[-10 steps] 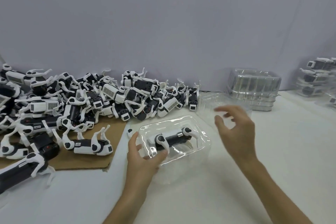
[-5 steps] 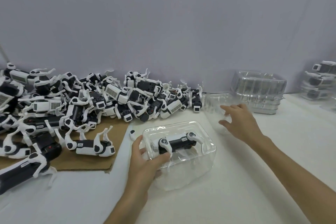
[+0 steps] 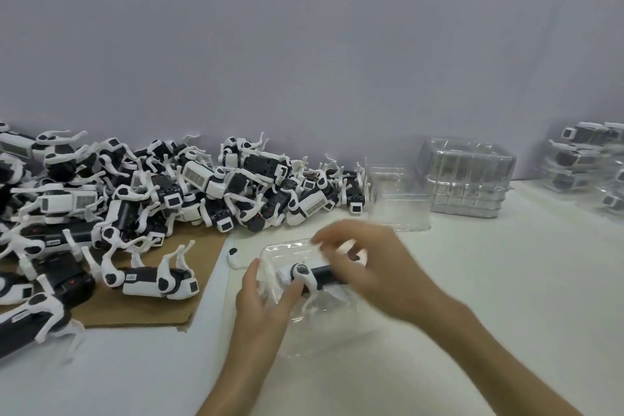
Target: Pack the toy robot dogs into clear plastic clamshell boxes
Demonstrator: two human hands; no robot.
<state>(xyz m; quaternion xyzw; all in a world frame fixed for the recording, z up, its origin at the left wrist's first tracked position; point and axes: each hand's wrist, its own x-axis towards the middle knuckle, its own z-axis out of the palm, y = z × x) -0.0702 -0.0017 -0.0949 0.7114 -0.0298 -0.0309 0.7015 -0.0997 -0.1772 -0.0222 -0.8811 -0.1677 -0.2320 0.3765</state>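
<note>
While the left hand [image 3: 263, 300] grips the near left end of the clear box [image 3: 287, 252], just below the middle of the frame, the right hand [image 3: 368, 267] lies over the top of the same box with bent fingers. The right hand is blurred, so I cannot tell if it pinches the lid or only presses on it. The two hands are close together, both at this one box, which stands on the white table [image 3: 506, 297]. Inside it one toy dog [image 3: 315, 275] lies on its side, its black body and white legs seen through the plastic.

I judge that the step in hand is the closing of the box around this dog. The dog is already in and the lid seems down over it, but whether the edges are snapped together is not visible. The next move, I think, calls for pressure along the rim until it locks, with the left hand holding the base steady, and care that no white leg is caught between the two halves. After that the box would go to the packed boxes [image 3: 587, 162] at the right edge. A next dog can come from the pile [image 3: 169, 189] at the left, or the single dog [image 3: 152, 280] on the cardboard [image 3: 141, 317]. An empty box can come from the stack [image 3: 466, 179] at the middle right, or the open box [image 3: 398, 199] beside it.
</note>
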